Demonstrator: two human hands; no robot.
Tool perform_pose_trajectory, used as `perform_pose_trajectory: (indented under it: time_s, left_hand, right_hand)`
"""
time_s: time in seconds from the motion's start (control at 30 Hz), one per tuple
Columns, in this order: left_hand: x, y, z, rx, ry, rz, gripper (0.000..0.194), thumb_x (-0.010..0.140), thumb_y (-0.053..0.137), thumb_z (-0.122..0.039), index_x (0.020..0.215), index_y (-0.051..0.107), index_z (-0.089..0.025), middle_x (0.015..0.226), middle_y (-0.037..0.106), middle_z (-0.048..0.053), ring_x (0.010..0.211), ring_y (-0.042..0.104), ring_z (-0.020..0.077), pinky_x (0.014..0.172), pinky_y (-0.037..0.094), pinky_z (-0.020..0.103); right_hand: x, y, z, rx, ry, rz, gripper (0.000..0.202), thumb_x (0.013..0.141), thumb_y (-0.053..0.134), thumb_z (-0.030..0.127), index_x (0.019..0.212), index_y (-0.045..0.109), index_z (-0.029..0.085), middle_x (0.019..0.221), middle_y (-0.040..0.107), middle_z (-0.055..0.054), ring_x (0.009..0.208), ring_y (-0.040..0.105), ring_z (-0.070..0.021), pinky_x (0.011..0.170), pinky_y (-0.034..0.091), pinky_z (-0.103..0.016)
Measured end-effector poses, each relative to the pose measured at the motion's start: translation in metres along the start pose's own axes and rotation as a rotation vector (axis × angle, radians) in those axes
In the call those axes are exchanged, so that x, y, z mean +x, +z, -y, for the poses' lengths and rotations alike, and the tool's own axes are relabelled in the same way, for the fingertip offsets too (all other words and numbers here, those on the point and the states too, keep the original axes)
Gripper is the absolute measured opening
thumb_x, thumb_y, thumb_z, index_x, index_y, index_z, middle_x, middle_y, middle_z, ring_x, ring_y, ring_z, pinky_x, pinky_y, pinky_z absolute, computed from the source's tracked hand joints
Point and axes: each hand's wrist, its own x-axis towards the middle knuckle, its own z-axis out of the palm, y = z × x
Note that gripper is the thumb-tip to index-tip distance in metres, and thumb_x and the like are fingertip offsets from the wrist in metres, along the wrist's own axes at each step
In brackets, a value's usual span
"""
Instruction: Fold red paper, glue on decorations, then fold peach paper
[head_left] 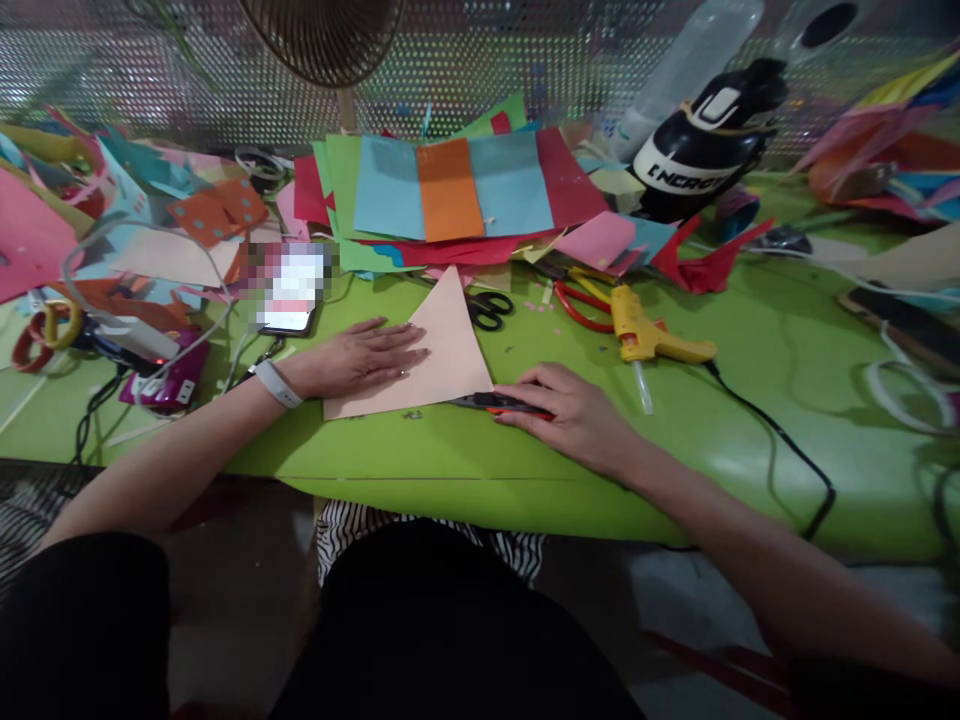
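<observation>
A pale peach triangle of paper lies on the green table, one corner pointing away from me. My left hand rests flat on its left part, fingers stretched out to the right. At the paper's lower right corner, my right hand has its fingers wrapped round a dark cutter with red parts. The cutter's tip lies along the paper's near edge. Small dark bits are on the table just below that edge.
Yellow glue gun, red-handled tool and black scissors lie beyond the hands. A phone is at left. Coloured paper stack, black bottle and fan stand at the back.
</observation>
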Motion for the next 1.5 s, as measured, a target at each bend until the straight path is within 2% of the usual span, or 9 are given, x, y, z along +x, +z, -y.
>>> perform_pose_trajectory:
  time_s: [0.27,0.73,0.87,1.17,1.5]
  left_hand:
    - [0.0,-0.002,0.0,0.023,0.004,0.032,0.05,0.106,0.029,-0.036,0.154,0.032,-0.024,0.164,0.022,0.004,0.152,0.016,0.0163,0.124,0.007,0.038]
    - [-0.001,0.002,0.001,0.037,0.035,-0.007,0.05,0.105,0.031,-0.035,0.154,0.033,-0.024,0.163,0.025,0.005,0.151,0.02,0.0175,0.124,0.009,0.039]
    - [0.0,0.002,-0.001,0.017,0.015,-0.009,0.05,0.104,0.033,-0.034,0.154,0.033,-0.026,0.164,0.025,0.004,0.151,0.021,0.0182,0.124,0.01,0.039]
    - [0.0,0.003,-0.003,0.028,-0.008,0.021,0.05,0.105,0.032,-0.035,0.154,0.033,-0.025,0.164,0.024,0.004,0.152,0.019,0.0168,0.124,0.009,0.039]
    - [0.001,0.006,-0.003,-0.023,-0.009,0.002,0.05,0.104,0.033,-0.035,0.152,0.037,-0.026,0.163,0.027,0.003,0.151,0.021,0.017,0.123,0.009,0.039]
  right_hand:
    - [0.007,0.005,0.009,0.005,-0.009,0.001,0.028,0.094,0.061,0.032,0.119,0.071,0.021,0.092,0.064,-0.008,0.086,0.061,-0.0217,0.072,0.054,-0.035]
    - [0.015,0.012,0.022,0.034,-0.025,0.017,0.03,0.095,0.06,0.032,0.116,0.071,0.015,0.091,0.064,-0.009,0.083,0.062,-0.0215,0.07,0.054,-0.034]
    - [0.017,0.015,0.029,0.024,-0.01,0.023,0.028,0.094,0.061,0.031,0.116,0.071,0.016,0.096,0.065,-0.01,0.09,0.062,-0.0236,0.075,0.055,-0.037]
    - [0.024,0.024,0.043,0.025,-0.011,0.024,0.031,0.095,0.059,0.032,0.116,0.07,0.012,0.098,0.066,-0.012,0.092,0.062,-0.0243,0.078,0.055,-0.038]
    - [0.031,0.03,0.06,0.026,0.028,0.075,0.029,0.097,0.057,0.035,0.117,0.069,0.018,0.095,0.065,-0.01,0.089,0.061,-0.0236,0.074,0.054,-0.038]
